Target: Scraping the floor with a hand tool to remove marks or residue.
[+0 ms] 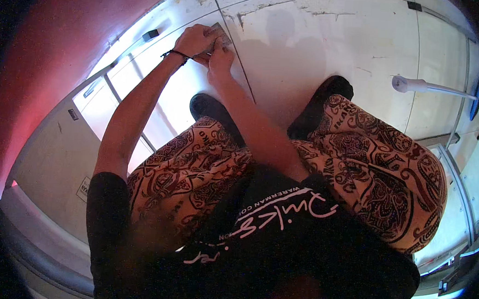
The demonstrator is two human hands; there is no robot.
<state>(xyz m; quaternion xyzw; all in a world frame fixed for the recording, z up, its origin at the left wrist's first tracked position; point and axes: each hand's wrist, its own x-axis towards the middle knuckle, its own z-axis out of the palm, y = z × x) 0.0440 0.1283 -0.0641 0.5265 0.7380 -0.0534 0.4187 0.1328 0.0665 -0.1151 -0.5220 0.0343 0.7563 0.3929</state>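
My left hand (pixel 195 40), with a dark bracelet at the wrist, reaches to the far side of a pale floor (pixel 288 70). Its fingers curl around a small grey, flat piece (pixel 225 38), whose kind I cannot make out. Close beside it, my right hand (pixel 219 61) has its fingers bent in and pinched on the same piece. Both hands meet near a dark seam in the floor, beyond my left shoe (pixel 213 108). The hands hide much of the piece.
A long-handled tool with a white grip (pixel 410 85) and a blue end (pixel 477 95) is at the right. My right shoe (pixel 331 92) rests on the floor. A red wall (pixel 65 40) rises at the left, near a small black block (pixel 150 35).
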